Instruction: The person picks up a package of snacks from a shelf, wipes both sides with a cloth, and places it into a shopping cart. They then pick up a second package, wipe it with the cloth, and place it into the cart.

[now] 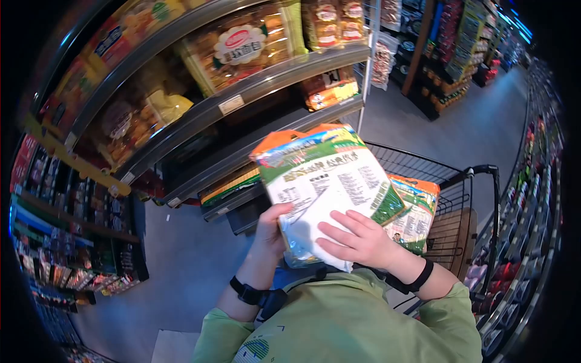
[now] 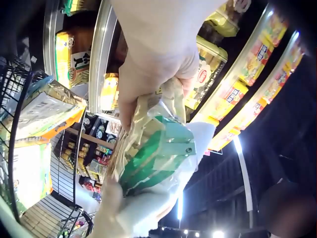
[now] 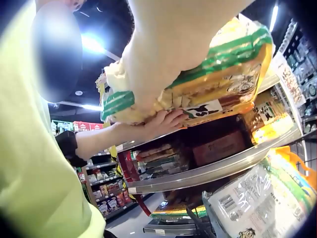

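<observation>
A large plastic food package point(image 1: 333, 172), with an orange top edge, green bands and fine print, is held tilted before the person's chest. The left hand point(image 1: 273, 228) grips its left lower edge, thumb at the front and fingers behind. A plain white sheet or cloth point(image 1: 318, 219) lies over the lower part of the package. On top of it rests the right hand point(image 1: 361, 239), palm down with fingers extended. From the left wrist, the package's crinkled clear end point(image 2: 161, 148) shows green stripes. Its orange and green underside point(image 3: 228, 79) appears in the right wrist view.
A wire shopping cart point(image 1: 448, 172) stands to the right, holding a similar package point(image 1: 419, 209). Shelves point(image 1: 242, 100) of packaged bread point(image 1: 242, 45) rise in front. An aisle floor point(image 1: 484, 115) runs away at the far right, beside another long shelf point(image 1: 514, 272).
</observation>
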The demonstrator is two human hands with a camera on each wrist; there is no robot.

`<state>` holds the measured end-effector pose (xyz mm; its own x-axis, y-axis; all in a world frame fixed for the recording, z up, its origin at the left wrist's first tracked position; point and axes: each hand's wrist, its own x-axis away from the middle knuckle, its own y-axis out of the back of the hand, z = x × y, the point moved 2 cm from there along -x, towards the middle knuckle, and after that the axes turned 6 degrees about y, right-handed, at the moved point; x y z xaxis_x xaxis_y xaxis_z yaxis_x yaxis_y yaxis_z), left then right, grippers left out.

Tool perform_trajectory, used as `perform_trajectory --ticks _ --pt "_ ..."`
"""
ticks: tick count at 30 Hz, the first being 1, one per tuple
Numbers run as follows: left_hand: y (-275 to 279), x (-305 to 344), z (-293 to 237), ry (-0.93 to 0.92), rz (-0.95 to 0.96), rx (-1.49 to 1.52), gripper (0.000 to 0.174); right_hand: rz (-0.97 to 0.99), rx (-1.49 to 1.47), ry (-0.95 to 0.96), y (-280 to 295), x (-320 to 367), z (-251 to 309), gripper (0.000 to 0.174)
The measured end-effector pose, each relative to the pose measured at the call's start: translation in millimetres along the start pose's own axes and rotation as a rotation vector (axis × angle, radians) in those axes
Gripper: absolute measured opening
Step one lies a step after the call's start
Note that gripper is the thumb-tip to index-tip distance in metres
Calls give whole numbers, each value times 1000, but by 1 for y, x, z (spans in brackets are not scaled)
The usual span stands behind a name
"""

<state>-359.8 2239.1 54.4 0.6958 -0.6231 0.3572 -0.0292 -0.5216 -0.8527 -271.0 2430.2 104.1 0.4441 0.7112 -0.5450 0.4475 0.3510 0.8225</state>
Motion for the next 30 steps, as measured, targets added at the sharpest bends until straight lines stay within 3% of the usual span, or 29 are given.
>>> perform_trajectory --ticks 5,9,12,14,15,17,18,19,23,24,25,27,28,29,30 --pt "8 -1 -19 -67 96 -48 55 178 -130 -15 8 9 -8 51" --pt "7 3 -32 -122 142 -78 57 91 -62 -377 16 28 -39 64" --pt "4 3 -36 -125 130 -79 57 73 -60 -527 21 41 -55 62" --pt "3 0 -38 -121 165 -74 56 -93 -214 -745 16 51 -63 53" --pt "1 -1 -38 -120 163 -73 56 -92 -215 -745 14 56 -64 53" --pt "-6 -1 -40 -161 120 -50 54 -371 -709 -1078 8 70 -69 42" --pt "-4 -3 -41 -144 96 -36 52 -407 -849 -1281 9 75 -69 39" --pt "2 -7 -44 -145 95 -36 52 -558 -825 -1176 6 80 -74 40" --pt "25 -20 -49 -64 101 9 50 -855 -751 -1139 13 79 -74 42" --pt "26 -21 -48 -73 95 12 50 -763 -508 -1049 19 73 -71 43" --pt "27 -21 -46 -81 88 16 50 -762 -512 -1047 24 67 -67 43" --pt "24 -23 -46 -95 55 3 50 -589 -242 -774 34 49 -51 46" --pt "22 -23 -45 -105 25 -13 49 -570 -315 -659 32 43 -44 51" --pt "19 -23 -43 -102 24 -14 49 -390 -112 -461 35 29 -39 53" --pt "14 -23 -41 -86 30 19 49 -326 -215 -343 35 13 -33 55"
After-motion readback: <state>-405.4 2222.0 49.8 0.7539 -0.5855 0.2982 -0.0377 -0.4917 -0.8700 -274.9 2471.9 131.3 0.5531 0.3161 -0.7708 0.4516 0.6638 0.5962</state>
